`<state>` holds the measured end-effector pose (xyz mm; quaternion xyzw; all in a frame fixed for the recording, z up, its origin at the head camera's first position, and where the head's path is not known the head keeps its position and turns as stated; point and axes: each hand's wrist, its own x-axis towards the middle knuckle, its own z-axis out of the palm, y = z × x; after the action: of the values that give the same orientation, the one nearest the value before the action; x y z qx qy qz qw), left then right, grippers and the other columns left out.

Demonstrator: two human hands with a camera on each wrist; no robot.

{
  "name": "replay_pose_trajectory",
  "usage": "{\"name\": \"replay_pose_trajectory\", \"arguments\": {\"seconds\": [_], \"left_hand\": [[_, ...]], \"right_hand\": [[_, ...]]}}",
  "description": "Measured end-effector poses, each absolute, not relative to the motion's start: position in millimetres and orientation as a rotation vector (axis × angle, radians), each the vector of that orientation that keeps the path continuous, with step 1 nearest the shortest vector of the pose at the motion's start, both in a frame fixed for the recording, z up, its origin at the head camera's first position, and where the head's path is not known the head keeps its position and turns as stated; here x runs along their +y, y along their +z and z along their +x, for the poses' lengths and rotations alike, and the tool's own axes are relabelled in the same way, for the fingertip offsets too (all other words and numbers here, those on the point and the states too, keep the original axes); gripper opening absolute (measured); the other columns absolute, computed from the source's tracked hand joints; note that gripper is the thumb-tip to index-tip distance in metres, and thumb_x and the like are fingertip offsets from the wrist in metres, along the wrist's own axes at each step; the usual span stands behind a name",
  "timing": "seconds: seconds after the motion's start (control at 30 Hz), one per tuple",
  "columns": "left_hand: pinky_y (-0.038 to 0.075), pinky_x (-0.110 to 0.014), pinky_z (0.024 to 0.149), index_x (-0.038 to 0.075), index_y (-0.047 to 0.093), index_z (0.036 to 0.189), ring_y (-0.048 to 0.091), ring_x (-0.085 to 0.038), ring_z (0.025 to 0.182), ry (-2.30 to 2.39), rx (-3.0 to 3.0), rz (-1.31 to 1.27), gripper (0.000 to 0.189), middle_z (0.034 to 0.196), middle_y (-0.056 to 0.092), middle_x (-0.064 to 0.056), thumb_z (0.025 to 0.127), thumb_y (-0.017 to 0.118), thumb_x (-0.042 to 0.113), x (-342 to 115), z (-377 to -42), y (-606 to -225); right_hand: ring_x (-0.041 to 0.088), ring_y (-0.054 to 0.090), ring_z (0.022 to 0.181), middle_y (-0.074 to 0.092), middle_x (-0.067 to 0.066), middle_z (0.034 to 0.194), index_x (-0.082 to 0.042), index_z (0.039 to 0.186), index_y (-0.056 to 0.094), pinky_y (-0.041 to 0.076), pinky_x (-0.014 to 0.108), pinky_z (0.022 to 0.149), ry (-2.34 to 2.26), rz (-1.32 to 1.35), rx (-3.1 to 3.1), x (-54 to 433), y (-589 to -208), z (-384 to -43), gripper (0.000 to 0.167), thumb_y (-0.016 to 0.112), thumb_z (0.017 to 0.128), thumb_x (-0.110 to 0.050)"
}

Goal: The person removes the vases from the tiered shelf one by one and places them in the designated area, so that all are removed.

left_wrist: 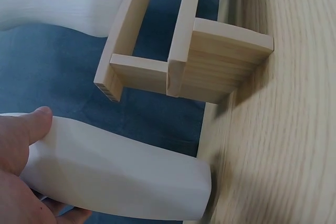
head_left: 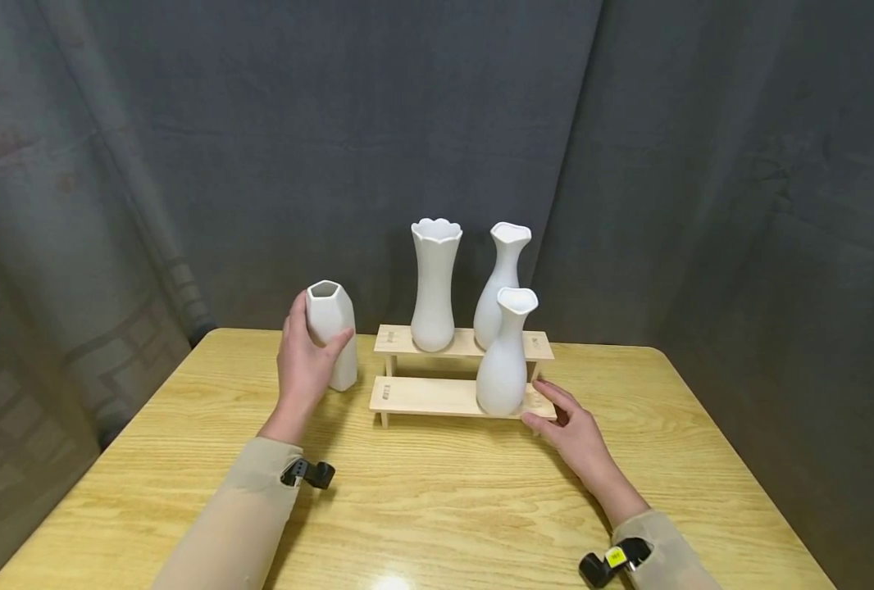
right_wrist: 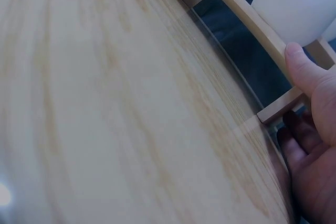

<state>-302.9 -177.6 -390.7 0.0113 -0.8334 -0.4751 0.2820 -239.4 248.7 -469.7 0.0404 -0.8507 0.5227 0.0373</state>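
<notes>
1. Steadiness is called for: the faceted vase (head_left: 328, 317), grasped high on its body by the left grip (head_left: 305, 360), should be held upright and clear of the stand (head_left: 425, 396)
2. The stand's lower right end is pinched by the right grip (head_left: 579, 436) and should be braced lightly, so the slender vase (head_left: 502, 370) there is not jogged
3. The faceted vase is cradled between thumb (head_left: 339, 343) and fingers (head_left: 297, 313), left of the stand and apart; whether its base touches the tabletop (head_left: 437, 500) cannot be told

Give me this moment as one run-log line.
left hand: grips faceted vase left of stand; right hand: holds stand's right end; upper shelf: two vases; lower shelf: one vase
</notes>
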Motion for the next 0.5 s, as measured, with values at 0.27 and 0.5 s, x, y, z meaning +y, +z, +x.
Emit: {"name": "replay_pose_trajectory", "arguments": {"seconds": [0.27, 0.5], "left_hand": [[0.049, -0.068, 0.107, 0.013, 0.032, 0.173, 0.055, -0.046, 0.138, -1.268, -2.236, 0.038, 0.095, 0.155, 0.052, -0.026, 0.096, 0.089, 0.017, -179.1, -305.9, -395.0], [0.05, -0.07, 0.105, 0.013, 0.031, 0.173, 0.055, -0.047, 0.137, -1.265, -2.248, 0.038, 0.095, 0.155, 0.052, -0.027, 0.097, 0.088, 0.016, -179.6, -306.8, -398.1]], "right_hand": [[0.039, 0.026, 0.165, 0.034, 0.016, 0.177, -0.013, 0.167, 0.049, 0.032, 0.056, 0.129, 1.611, 0.118, -2.611, 248.0, -469.0, -238.8, 0.078, 0.082, 0.102, -0.04], [0.039, 0.026, 0.165, 0.034, 0.015, 0.177, -0.013, 0.167, 0.049, 0.032, 0.056, 0.129, 1.617, 0.118, -2.61, 247.7, -468.8, -238.0, 0.078, 0.082, 0.102, -0.04]]}}
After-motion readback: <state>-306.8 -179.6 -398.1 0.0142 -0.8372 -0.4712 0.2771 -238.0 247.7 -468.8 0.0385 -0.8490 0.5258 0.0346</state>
